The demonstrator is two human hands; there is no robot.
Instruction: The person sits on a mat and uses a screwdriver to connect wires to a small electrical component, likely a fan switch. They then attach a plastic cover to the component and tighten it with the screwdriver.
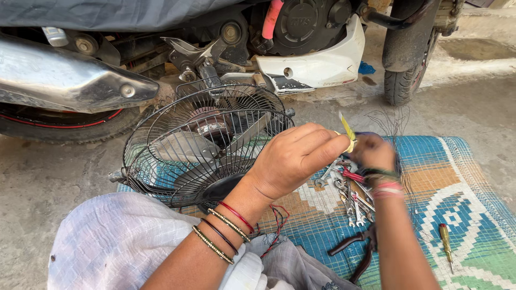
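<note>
Head view. Both hands raised over the woven mat [473,177], meeting right of centre. Left hand [293,158] pinches the lower end of a thin yellow strip [346,128], probably a tie or wire sleeve; strip stands nearly upright between the hands. Right hand [373,152] is blurred, fingers curled close against the strip's base; whether it grips the strip or only steadies it, cannot tell.

Table fan [207,142] in its wire cage lies left of the hands, tilted, just in front of a parked motorcycle [301,37]. Spanners [352,201] heaped under the right wrist; pliers [357,249] nearer; screwdriver [446,241] at near right.

Judgement: step in hand is working the strip between the fingertips. Next move calls for a firm two-hand pinch and fine control.
</note>
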